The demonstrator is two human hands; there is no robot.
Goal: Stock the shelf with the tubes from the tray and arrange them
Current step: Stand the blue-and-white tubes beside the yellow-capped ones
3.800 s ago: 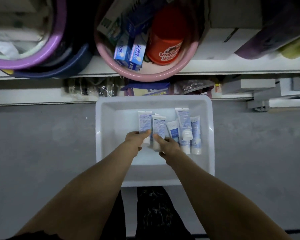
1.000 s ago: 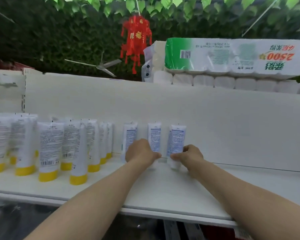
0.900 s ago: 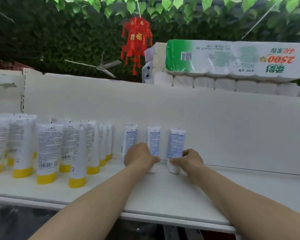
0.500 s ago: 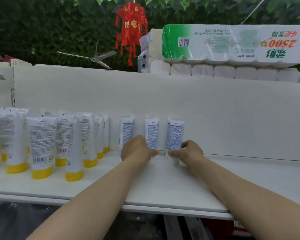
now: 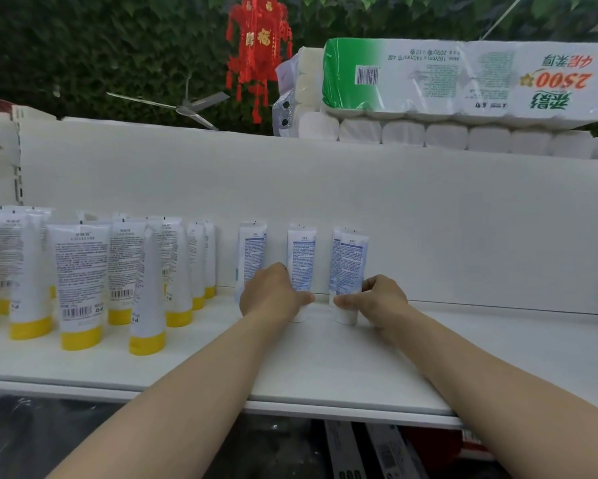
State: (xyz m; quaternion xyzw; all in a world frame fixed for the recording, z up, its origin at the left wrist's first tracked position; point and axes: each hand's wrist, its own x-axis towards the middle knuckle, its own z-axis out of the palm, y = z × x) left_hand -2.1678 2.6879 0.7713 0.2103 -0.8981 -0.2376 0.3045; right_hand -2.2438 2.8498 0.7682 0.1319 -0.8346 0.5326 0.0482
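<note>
Near the shelf's (image 5: 328, 368) wall (image 5: 463, 223), left hand (image 5: 273, 295) and right hand (image 5: 382, 299) grip tubes (image 5: 301, 257).

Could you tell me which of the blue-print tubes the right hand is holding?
The rightmost tube, farthest from the yellow-capped tubes; the right hand pinches it just above its white cap.
</note>
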